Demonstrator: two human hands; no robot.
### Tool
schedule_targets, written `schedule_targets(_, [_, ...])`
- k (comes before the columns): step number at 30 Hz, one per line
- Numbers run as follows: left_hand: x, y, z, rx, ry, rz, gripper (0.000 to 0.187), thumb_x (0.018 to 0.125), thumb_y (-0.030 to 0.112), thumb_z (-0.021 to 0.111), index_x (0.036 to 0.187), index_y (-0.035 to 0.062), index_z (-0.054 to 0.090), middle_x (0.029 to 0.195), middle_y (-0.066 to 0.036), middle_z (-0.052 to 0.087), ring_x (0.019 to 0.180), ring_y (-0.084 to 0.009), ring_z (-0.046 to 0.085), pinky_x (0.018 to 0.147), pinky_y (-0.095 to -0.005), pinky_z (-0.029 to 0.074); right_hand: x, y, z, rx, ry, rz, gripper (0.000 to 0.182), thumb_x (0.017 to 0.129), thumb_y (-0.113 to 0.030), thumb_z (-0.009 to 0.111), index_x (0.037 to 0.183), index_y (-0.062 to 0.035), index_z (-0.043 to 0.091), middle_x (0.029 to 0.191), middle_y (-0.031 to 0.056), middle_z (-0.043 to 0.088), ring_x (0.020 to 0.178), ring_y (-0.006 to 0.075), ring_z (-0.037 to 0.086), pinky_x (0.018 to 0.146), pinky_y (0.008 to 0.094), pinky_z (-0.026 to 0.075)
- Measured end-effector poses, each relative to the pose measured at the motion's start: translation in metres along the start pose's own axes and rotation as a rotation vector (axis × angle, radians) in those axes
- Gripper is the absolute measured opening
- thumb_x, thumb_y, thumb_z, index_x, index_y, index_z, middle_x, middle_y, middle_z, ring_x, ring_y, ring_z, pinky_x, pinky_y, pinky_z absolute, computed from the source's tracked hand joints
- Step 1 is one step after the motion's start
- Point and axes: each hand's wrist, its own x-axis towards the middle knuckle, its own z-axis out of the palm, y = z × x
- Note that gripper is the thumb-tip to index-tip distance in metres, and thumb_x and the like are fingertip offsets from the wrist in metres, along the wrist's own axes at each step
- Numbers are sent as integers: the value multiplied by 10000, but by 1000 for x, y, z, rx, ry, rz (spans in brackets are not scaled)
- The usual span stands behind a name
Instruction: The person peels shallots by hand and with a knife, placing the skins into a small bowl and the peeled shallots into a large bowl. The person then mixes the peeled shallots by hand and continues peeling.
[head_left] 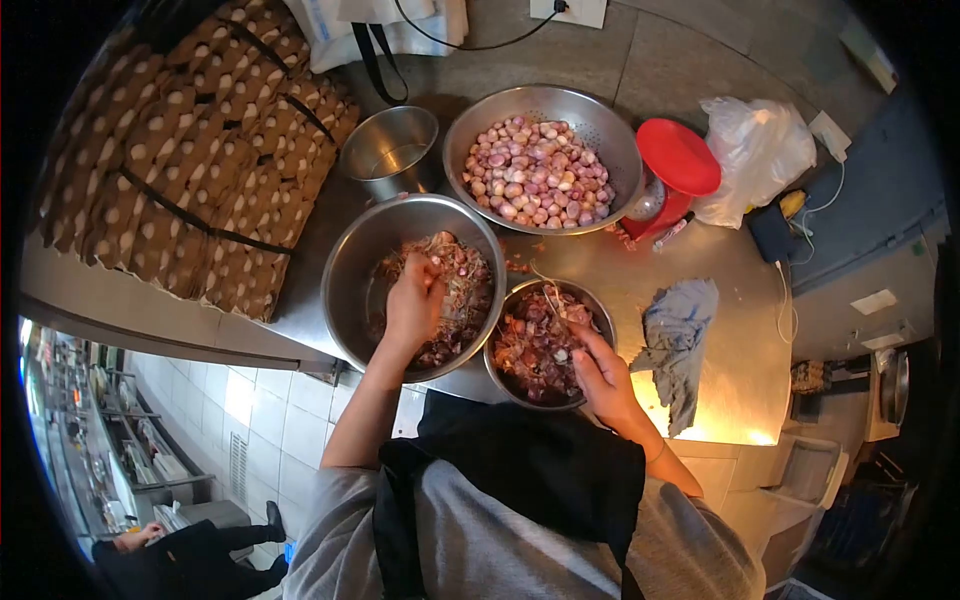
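Note:
My left hand (413, 308) reaches into a large steel bowl (341, 250) of shallots (462, 262) and dry roots and skins. Its fingers are curled together; what they hold, if anything, is hidden. Over the right rim of a smaller steel bowl (497, 372), full of purple-brown peelings (530, 345), my right hand (606, 382) has its thumb and fingers drawn together. I cannot make out what lies between them. A thin pale strand (546, 284) rises from the peelings. Behind both bowls, a steel colander (625, 160) holds many peeled pinkish shallots (540, 172).
An empty steel pot (390, 150) stands behind the large bowl. Stacked egg trays (170, 160) fill the left. A red kitchen scale (678, 158), a plastic bag (755, 155) and a grey cloth (678, 340) are at right. Another person (195, 560) is at lower left.

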Motion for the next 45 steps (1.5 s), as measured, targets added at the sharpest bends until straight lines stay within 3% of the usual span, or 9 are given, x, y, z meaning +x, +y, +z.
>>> schedule_targets(6, [-2, -18, -12, 158, -53, -103, 275, 678, 96, 612, 860, 74, 407, 670, -124, 537, 609, -307, 553, 544, -381, 425, 3, -1, 0, 4, -22, -3, 363, 886, -188, 460, 1175, 29, 436, 1096, 148, 527, 1058, 192, 465, 916, 283, 323])
schedule_targets(9, [-2, -13, -17, 120, -127, -112, 281, 680, 133, 662, 811, 68, 422, 645, -73, 529, 608, -236, 561, 537, -337, 420, 4, -1, 0, 4, -37, -7, 362, 887, -186, 457, 1177, 30, 432, 1106, 143, 521, 1064, 187, 458, 918, 281, 319])
schedule_targets(12, [-7, -11, -16, -278, -200, -136, 233, 715, 110, 673, 837, 71, 477, 731, -20, 547, 663, -128, 543, 541, -260, 421, 4, 0, 1, 19, -39, 10, 363, 888, -185, 454, 1179, 30, 429, 1113, 140, 516, 1067, 183, 454, 919, 280, 318])
schedule_targets(15, [-13, 27, -22, -832, -336, -411, 190, 801, 106, 593, 968, 52, 520, 940, -16, 544, 809, -113, 536, 653, -232, 434, 3, 1, 0, 16, -39, 18, 364, 890, -186, 451, 1182, 29, 426, 1113, 136, 515, 1065, 184, 454, 919, 280, 318])
schedule_targets(19, [-20, 62, -18, -1213, -641, -465, 318, 874, 120, 471, 1185, 62, 446, 1077, -41, 520, 955, -129, 515, 782, -242, 419, 3, -1, 0, 99, -58, 34, 371, 892, -187, 447, 1194, 27, 418, 1125, 132, 507, 1070, 189, 449, 919, 284, 318])
schedule_targets(23, [-30, 85, 2, -1478, -701, -514, 398, 859, 98, 488, 1242, 82, 379, 1153, -56, 492, 1036, -143, 480, 871, -287, 382, -6, -14, -1, 302, -124, 153, 391, 892, -175, 440, 1230, 16, 391, 1172, 128, 481, 1102, 188, 428, 934, 281, 301])
schedule_targets(28, [-39, 95, 17, -1573, -591, -562, 349, 792, -7, 558, 1113, 84, 457, 1126, -56, 495, 1035, -134, 471, 883, -277, 382, -7, -17, 0, 183, -123, -15, 412, 885, -150, 443, 1258, 9, 367, 1231, 133, 454, 1153, 192, 404, 971, 278, 257])
schedule_targets(35, [-47, 96, 27, -1588, -409, -570, 250, 747, -67, 590, 952, 63, 527, 982, -30, 526, 917, -96, 494, 826, -233, 418, -4, -14, -3, -134, -105, -259, 397, 878, -140, 456, 1241, 8, 391, 1225, 156, 465, 1140, 222, 446, 943, 282, 314])
schedule_targets(45, [-58, 97, 36, -1384, -240, -385, 225, 716, -108, 600, 873, 36, 527, 879, -49, 572, 833, -110, 547, 740, -237, 475, -4, -8, 4, -149, -31, -272, 413, 872, -153, 476, 1243, 3, 385, 1222, 173, 460, 1132, 227, 452, 931, 279, 329])
